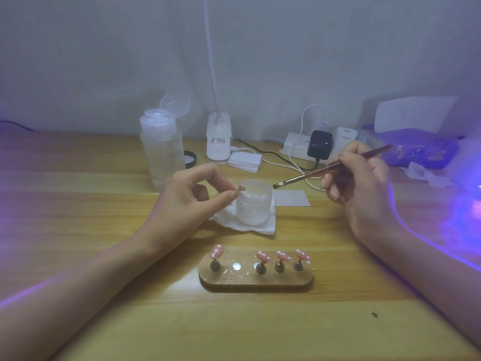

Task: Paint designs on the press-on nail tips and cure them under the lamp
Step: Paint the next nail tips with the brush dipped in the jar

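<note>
Pale wall behind, and a wooden counter [156,321] washed in violet light from past the right hand [360,178]. The lamp that casts the light sits at the frame edge and cannot be made out.

The right hand grips one nail brush [325,170] like a pen, bristles aimed at the one frosted jar [253,205]. The jar stands on a folded tissue [263,226] between the two hands. The left hand [187,201] has thumb and forefinger closed in a pinch at the jar's rim. Whether they hold anything is too small to tell.

Nearer the person than both hands lies one wooden holder [255,281]. It carries four brass stands, each with a pink nail tip [216,250], and each of the four tips already has white dots. Two bare metal discs [236,266] show on the holder, so one place looks unfilled.

My reading is that the painting is well along, perhaps finishing, with a fifth tip possibly still to go. Nothing shows whether these four have been cured.

Beyond the left hand stand one clear pump bottle [161,149] and one white desk lamp [218,142].
</note>
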Motion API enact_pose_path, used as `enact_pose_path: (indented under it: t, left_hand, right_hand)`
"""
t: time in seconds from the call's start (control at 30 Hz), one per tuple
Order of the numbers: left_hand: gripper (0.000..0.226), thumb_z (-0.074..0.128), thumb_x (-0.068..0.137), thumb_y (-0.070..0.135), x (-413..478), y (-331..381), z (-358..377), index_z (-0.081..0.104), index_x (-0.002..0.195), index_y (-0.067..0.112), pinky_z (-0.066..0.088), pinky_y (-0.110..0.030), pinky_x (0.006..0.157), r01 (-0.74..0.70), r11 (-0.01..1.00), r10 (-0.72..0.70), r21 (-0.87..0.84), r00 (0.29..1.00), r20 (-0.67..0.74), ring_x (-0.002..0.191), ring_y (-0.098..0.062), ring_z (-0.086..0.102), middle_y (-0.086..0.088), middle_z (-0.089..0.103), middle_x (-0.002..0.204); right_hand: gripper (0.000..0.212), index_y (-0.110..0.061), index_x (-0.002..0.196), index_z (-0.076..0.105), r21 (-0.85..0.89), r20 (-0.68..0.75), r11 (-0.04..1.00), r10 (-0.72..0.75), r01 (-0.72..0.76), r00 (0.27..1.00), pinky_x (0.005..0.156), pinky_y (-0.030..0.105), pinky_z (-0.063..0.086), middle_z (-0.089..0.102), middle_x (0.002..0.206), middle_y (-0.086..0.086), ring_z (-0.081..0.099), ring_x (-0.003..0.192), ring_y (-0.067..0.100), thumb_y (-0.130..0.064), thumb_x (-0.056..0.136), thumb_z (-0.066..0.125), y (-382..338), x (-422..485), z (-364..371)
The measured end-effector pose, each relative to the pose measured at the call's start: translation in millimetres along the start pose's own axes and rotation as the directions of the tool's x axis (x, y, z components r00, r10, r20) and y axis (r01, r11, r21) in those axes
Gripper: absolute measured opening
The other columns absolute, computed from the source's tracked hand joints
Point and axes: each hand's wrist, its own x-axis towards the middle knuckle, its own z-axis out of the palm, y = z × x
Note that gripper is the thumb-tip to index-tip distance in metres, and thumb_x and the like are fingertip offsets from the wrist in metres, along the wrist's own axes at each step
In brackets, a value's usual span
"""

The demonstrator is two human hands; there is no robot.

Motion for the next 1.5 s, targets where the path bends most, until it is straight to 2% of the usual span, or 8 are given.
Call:
enact_pose_path:
  t: [0.2, 0.37, 0.5, 0.63, 0.77, 0.9, 1.03, 1.5]
  left_hand:
    - [0.014, 0.073, 0.089, 0.013, 0, -1, 0, 0.065, 0.078, 0.015, 0.037, -0.018, 0.049, -0.010, 1.000, 0.010, 0.004, 1.000, 0.002, 0.044, -0.005, 0.030, 0.028, 0.053, 0.051]
    - [0.014, 0.073, 0.090, 0.013, 0, -3, 1, 0.065, 0.078, 0.016, 0.035, -0.024, 0.049, -0.015, 1.000, 0.015, -0.001, 1.000, 0.006, 0.045, -0.005, 0.028, 0.029, 0.052, 0.050]
    - [0.014, 0.073, 0.089, 0.013, 0, -4, 0, 0.065, 0.078, 0.016, 0.032, -0.014, 0.049, -0.029, 1.000, 0.029, 0.004, 1.000, 0.004, 0.044, -0.004, 0.028, 0.028, 0.051, 0.050]
    - [0.013, 0.074, 0.088, 0.012, 1, -4, 1, 0.065, 0.078, 0.014, 0.028, -0.010, 0.048, -0.041, 0.999, 0.041, 0.007, 0.999, 0.000, 0.044, -0.003, 0.028, 0.029, 0.053, 0.052]
    - [0.013, 0.075, 0.087, 0.012, 1, -6, 1, 0.066, 0.078, 0.012, 0.027, -0.008, 0.048, -0.041, 0.999, 0.041, 0.007, 0.999, -0.006, 0.043, -0.004, 0.029, 0.027, 0.053, 0.052]
    - [0.014, 0.075, 0.084, 0.023, 2, -5, 0, 0.066, 0.077, 0.017, 0.031, -0.014, 0.049, -0.037, 0.999, 0.037, -0.039, 0.999, -0.003, 0.045, -0.007, 0.032, 0.011, 0.068, 0.072]
    - [0.011, 0.073, 0.089, 0.010, 3, -5, 2, 0.065, 0.081, 0.011, 0.032, -0.013, 0.049, -0.057, 0.998, 0.057, 0.016, 0.998, -0.001, 0.045, -0.005, 0.033, 0.026, 0.056, 0.057]
    - [0.012, 0.073, 0.089, 0.010, 1, -2, 1, 0.064, 0.080, 0.009, 0.033, -0.011, 0.049, -0.043, 0.999, 0.043, 0.017, 0.999, -0.003, 0.045, -0.006, 0.034, 0.026, 0.054, 0.054]
  right_hand:
    - [0.010, -0.018, 0.082, 0.054, -0.063, 0.303, 0.964, -0.229, 0.259, 0.925, 0.049, 0.026, 0.046, 0.062, 0.070, 0.011, 0.056, 0.053, 0.029, -0.012, 0.087, 0.048, -3, -6, -1]
    - [0.010, -0.014, 0.074, 0.051, -0.069, 0.276, 0.945, -0.291, 0.321, 0.916, 0.045, 0.024, 0.039, 0.059, 0.066, 0.009, 0.048, 0.050, 0.036, -0.008, 0.079, 0.045, -4, -7, -4]
    - [0.017, -0.021, 0.070, 0.057, -0.029, 0.171, 0.974, -0.216, 0.224, 0.961, 0.042, 0.020, 0.036, 0.060, 0.061, 0.004, 0.049, 0.048, 0.027, -0.009, 0.078, 0.048, -5, -5, -4]
    - [0.023, -0.019, 0.079, 0.047, 0.116, 0.066, 0.991, 0.066, -0.074, 0.996, 0.040, 0.016, 0.035, 0.062, 0.058, 0.004, 0.049, 0.043, 0.012, -0.015, 0.102, 0.045, 1, -5, 8]
    - [0.024, -0.019, 0.079, 0.045, 0.124, 0.059, 0.963, 0.234, -0.240, 0.970, 0.041, 0.015, 0.037, 0.065, 0.060, 0.003, 0.047, 0.042, 0.008, -0.024, 0.102, 0.048, 10, -13, 18]
    - [0.022, -0.020, 0.079, 0.046, 0.107, 0.084, 0.960, 0.252, -0.260, 0.964, 0.043, 0.015, 0.037, 0.068, 0.064, 0.002, 0.044, 0.043, 0.008, -0.032, 0.097, 0.053, 11, -14, 21]
    - [0.025, -0.021, 0.078, 0.042, 0.054, 0.127, 0.971, 0.224, -0.233, 0.966, 0.044, 0.016, 0.035, 0.070, 0.068, 0.003, 0.042, 0.043, 0.010, -0.040, 0.089, 0.055, 9, -15, 23]
    - [0.024, -0.019, 0.080, 0.042, 0.045, 0.062, 0.971, 0.233, -0.236, 0.970, 0.040, 0.016, 0.033, 0.070, 0.066, 0.007, 0.041, 0.040, 0.008, -0.022, 0.103, 0.046, 11, -15, 22]
